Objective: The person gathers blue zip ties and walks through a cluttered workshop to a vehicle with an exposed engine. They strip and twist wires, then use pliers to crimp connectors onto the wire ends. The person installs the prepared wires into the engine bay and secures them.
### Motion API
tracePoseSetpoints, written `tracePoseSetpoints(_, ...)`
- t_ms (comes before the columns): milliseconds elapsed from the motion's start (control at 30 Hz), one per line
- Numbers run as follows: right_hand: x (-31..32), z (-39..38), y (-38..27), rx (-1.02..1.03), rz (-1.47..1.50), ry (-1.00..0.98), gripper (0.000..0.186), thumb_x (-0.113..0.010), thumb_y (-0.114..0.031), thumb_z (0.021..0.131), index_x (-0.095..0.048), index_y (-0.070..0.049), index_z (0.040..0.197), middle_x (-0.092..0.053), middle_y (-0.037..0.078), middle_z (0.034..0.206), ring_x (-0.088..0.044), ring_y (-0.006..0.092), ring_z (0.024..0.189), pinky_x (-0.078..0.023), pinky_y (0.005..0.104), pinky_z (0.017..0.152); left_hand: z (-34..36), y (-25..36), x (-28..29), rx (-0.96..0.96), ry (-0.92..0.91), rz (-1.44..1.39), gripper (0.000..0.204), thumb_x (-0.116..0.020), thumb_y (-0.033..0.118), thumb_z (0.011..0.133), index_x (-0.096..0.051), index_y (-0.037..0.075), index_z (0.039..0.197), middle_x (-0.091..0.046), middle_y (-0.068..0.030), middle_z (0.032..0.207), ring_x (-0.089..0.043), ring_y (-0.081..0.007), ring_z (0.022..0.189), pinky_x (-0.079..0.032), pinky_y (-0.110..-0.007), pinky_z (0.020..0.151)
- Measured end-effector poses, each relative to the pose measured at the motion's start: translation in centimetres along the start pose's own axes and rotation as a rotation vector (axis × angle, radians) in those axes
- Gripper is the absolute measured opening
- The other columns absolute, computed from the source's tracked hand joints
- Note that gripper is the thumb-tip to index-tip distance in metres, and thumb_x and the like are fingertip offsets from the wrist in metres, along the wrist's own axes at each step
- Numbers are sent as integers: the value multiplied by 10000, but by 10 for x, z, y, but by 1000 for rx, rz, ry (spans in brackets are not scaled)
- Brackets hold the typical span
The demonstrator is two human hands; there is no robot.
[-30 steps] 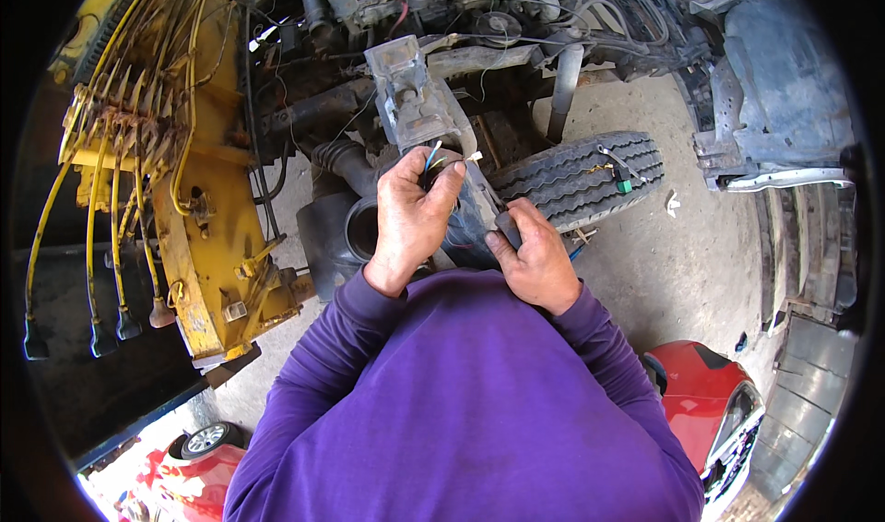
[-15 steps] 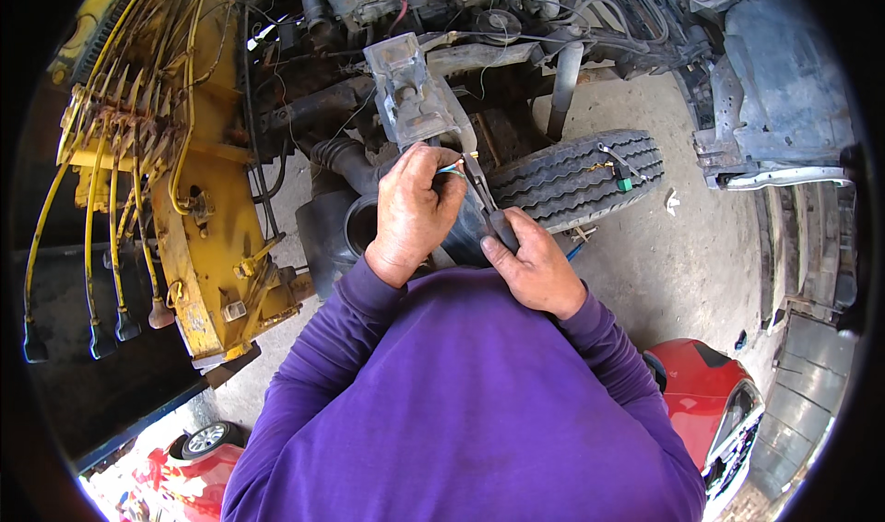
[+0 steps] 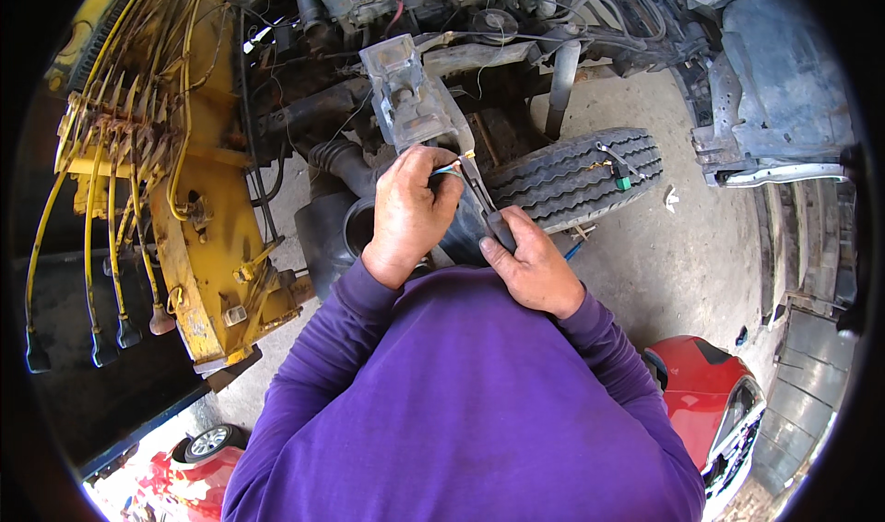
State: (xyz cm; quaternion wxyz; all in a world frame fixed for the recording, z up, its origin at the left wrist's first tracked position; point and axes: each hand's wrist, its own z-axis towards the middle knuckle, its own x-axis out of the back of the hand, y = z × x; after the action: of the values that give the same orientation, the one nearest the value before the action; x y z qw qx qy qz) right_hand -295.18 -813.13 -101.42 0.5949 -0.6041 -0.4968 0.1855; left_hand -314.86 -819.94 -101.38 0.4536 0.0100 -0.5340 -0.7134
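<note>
**Pliers at the Wire Ends**

The left hand [image 3: 412, 210] pinches a few thin wires [image 3: 446, 169] between thumb and fingers, near the middle of the view, just below a grey metal beam [image 3: 406, 93]. The right hand [image 3: 536, 266] grips the dark handles of a pair of pliers [image 3: 483, 193], which point up and to the left, their nose right beside the left fingertips. A small yellowish bit shows at that nose; whether the pliers are biting on it is too small to tell. The tyre [image 3: 581, 181] lies on the floor [image 3: 687, 255] to the right.

The step in hand looks like working the wire ends with the pliers. The next move seems to call for a steady left pinch and a controlled squeeze from the right.

A second ago the wire ends stuck out free and the pliers sat lower; now the nose meets them. Since the half-second-old frame, both hands have hardly shifted.
</note>
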Motion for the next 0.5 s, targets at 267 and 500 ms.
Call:
tracePoseSetpoints(267, 3, 4, -4, 61, 133, 4, 387, -626, -187, 994, -560, 90, 1255, -578, 223, 1250, -599, 382, 1153, -469, 417, 1006, 4, 8, 3, 242, -58, -133, 117, -709, 56, 880, -708, -21, 967, -718, -175, 892, -720, -321, 828, -556, -380, 748)
tracePoseSetpoints(500, 3, 4, -8, 35, -104, 93, 343, -638, -158, 974, -583, 75, 1219, -593, 226, 1187, -609, 404, 1106, -483, 420, 971, 10, 9, 6, 129, -105, -32, 111, -719, 46, 874, -704, -27, 957, -710, -183, 903, -712, -349, 828, -555, -397, 751)
